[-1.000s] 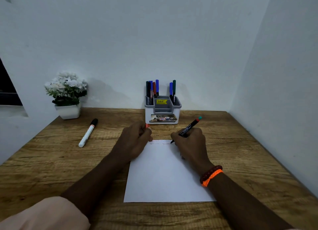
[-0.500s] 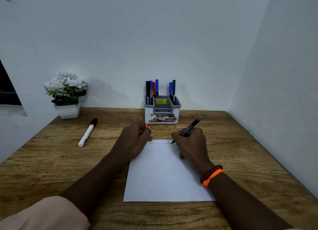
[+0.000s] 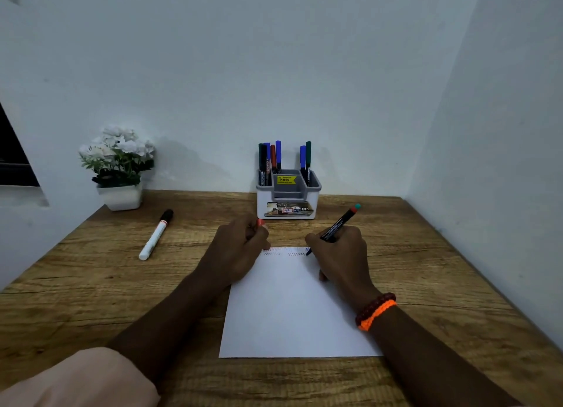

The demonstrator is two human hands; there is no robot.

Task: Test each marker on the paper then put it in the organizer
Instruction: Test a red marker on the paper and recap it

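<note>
I see six markers (image 3: 277,160) standing in the organizer (image 3: 288,207) already; my right hand (image 3: 341,256) holds a marker (image 3: 336,227) on the paper (image 3: 292,309); my left hand (image 3: 240,248) grips its cap (image 3: 261,222); one white marker (image 3: 155,236) waits.

Head view. The right hand (image 3: 341,254) grips a black marker (image 3: 338,225), tip on the far edge of the paper (image 3: 292,309) beside zigzag marks. The left hand (image 3: 240,248), at the paper's far left corner, holds a red cap (image 3: 261,222). The organizer (image 3: 288,199) stands at the table's (image 3: 91,284) far edge; a white marker (image 3: 156,235) lies toward the left edge.
</note>
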